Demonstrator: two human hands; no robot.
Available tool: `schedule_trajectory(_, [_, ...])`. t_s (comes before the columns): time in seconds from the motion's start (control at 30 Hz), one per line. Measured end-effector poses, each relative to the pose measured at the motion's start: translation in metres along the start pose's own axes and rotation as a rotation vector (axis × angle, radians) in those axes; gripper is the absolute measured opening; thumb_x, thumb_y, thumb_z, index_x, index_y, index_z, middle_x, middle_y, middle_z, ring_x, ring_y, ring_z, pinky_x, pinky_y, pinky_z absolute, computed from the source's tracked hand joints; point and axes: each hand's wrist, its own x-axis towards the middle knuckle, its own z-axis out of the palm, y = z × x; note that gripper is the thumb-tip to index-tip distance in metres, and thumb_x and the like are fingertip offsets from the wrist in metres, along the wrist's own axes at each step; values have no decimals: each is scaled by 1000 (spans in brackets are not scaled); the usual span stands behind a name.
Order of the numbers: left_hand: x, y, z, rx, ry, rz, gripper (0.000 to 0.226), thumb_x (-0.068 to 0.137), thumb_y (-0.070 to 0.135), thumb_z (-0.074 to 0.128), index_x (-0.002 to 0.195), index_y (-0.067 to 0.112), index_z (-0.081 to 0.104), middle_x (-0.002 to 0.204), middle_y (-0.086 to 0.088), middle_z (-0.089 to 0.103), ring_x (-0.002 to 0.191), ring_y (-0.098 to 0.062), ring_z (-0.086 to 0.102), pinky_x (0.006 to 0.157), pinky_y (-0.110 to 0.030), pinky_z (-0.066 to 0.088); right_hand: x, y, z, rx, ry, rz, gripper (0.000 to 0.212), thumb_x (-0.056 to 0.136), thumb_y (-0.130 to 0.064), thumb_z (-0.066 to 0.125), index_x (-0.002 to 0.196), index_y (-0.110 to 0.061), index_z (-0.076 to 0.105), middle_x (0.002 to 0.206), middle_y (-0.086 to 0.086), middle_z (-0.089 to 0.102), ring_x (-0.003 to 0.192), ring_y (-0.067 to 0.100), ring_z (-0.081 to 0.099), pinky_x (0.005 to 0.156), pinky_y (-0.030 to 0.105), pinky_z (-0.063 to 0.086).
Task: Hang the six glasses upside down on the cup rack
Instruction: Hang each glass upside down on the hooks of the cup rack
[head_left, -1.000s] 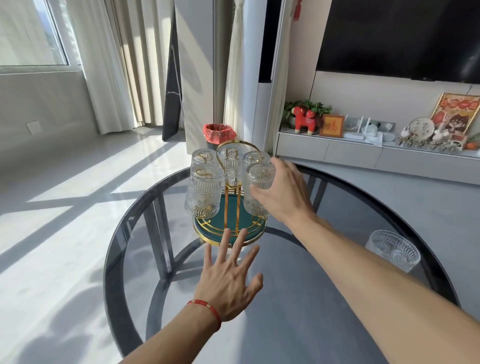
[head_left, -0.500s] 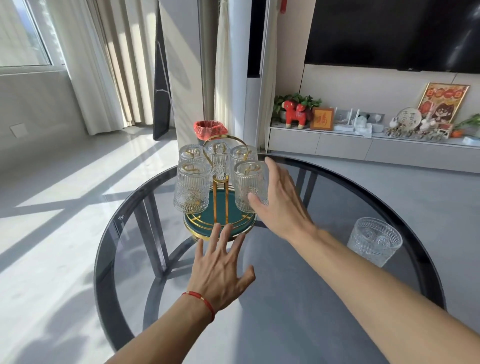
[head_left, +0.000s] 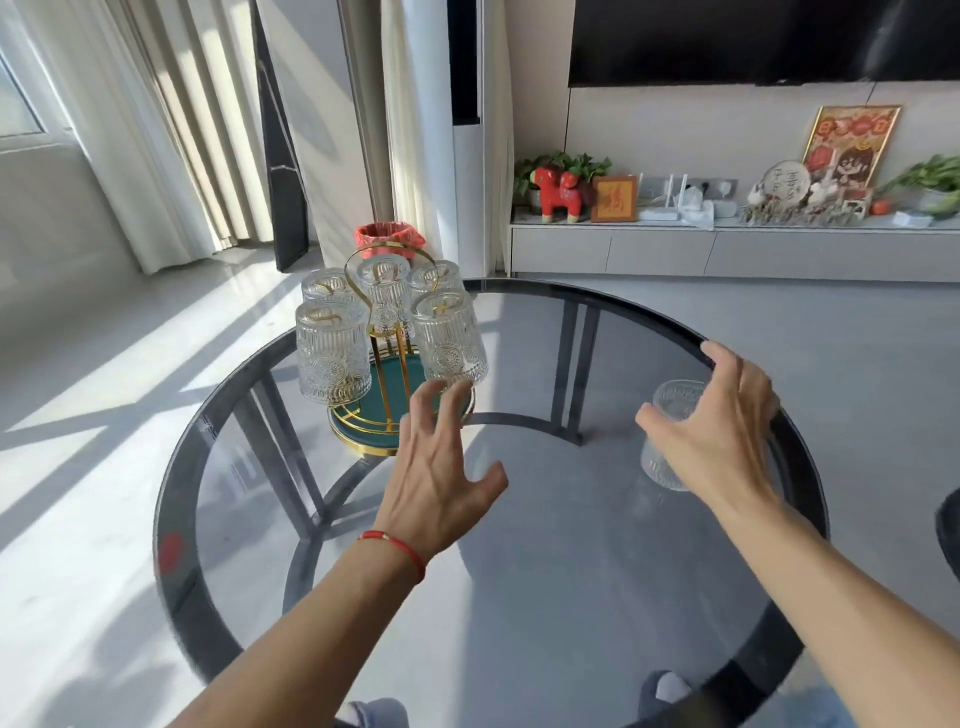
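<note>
A gold wire cup rack (head_left: 385, 332) on a green round base (head_left: 363, 434) stands at the far left of the round glass table (head_left: 545, 597). Several ribbed clear glasses hang on it upside down, the nearest two at the front left (head_left: 332, 356) and front right (head_left: 449, 338). My left hand (head_left: 439, 467) hovers open just in front of the rack's base, fingers spread, holding nothing. One more ribbed glass (head_left: 670, 436) stands upright near the table's right edge. My right hand (head_left: 719, 431) is open around it, fingers curved over its rim; I cannot tell whether they touch.
The table top is dark tinted glass with a black rim and metal legs showing through. A red-lined bin (head_left: 389, 239) stands on the floor behind the rack. A low cabinet (head_left: 727, 249) with ornaments runs along the back wall under a television.
My right hand has left the front right hanging glass and swung right to the upright glass. My left hand has stayed in front of the rack's base.
</note>
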Motion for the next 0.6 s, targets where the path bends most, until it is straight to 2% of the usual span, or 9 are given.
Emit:
schedule_trajectory(0.1, [-1,5,1,-94,7,-33,82,74,19,80,146,15,40,145,-9,37,130,-26,41,111,-29,33,-4,18,7,328,-91,319,99,74,-34,80,153,-25,22,148,9,41,132,27,44,95,36,38])
schedule_trajectory(0.17, [-4,12,2,-160,-21,-52,80,77,18,79,146,14,40,143,-6,41,131,-23,44,112,-36,40,-5,22,8,401,-88,390,97,69,-35,85,149,-22,31,138,5,53,123,26,56,93,35,45])
schedule_trajectory(0.23, [-7,17,2,-170,-61,-48,77,80,20,77,147,15,40,144,-5,46,134,-23,45,114,-41,41,-5,21,4,388,-82,318,79,60,-41,88,127,-23,52,118,-2,65,110,22,65,86,32,51])
schedule_trajectory(0.27, [-9,20,3,-141,-83,-22,75,81,21,76,147,14,40,145,-4,48,136,-22,45,116,-36,37,-7,18,0,358,-104,242,72,57,-46,88,119,-28,56,111,-8,66,106,17,66,81,28,51])
schedule_trajectory(0.33, [-12,26,6,-93,-132,45,73,83,25,76,146,15,43,145,-3,51,135,-22,46,114,-25,33,-12,6,-7,314,-165,82,76,55,-57,86,120,-34,55,109,-18,65,100,4,64,78,18,46])
schedule_trajectory(0.37, [-13,32,7,-109,-159,62,73,83,27,77,147,16,43,145,-3,51,133,-21,48,113,-26,36,-16,-2,-10,332,-196,24,80,54,-64,84,122,-34,56,110,-18,67,100,1,65,78,16,46])
schedule_trajectory(0.47, [-14,48,9,-326,-236,19,86,81,34,83,151,23,34,142,1,53,120,-16,58,99,-38,53,-31,-29,-14,400,-346,-102,84,53,-78,79,123,-36,59,109,-12,74,100,3,69,84,28,56])
schedule_trajectory(0.53, [-14,54,6,-461,-218,-17,93,75,40,86,150,28,32,131,5,61,107,-12,65,85,-32,58,-41,-42,-11,422,-441,-168,81,53,-81,78,120,-39,60,106,-12,75,99,4,71,87,36,58])
schedule_trajectory(0.6, [-14,52,1,-495,-129,-50,85,67,45,87,138,28,42,119,8,67,100,-11,67,78,-28,58,-49,-54,-7,473,-543,-206,83,54,-86,74,120,-39,61,108,-9,75,104,7,71,92,42,56])
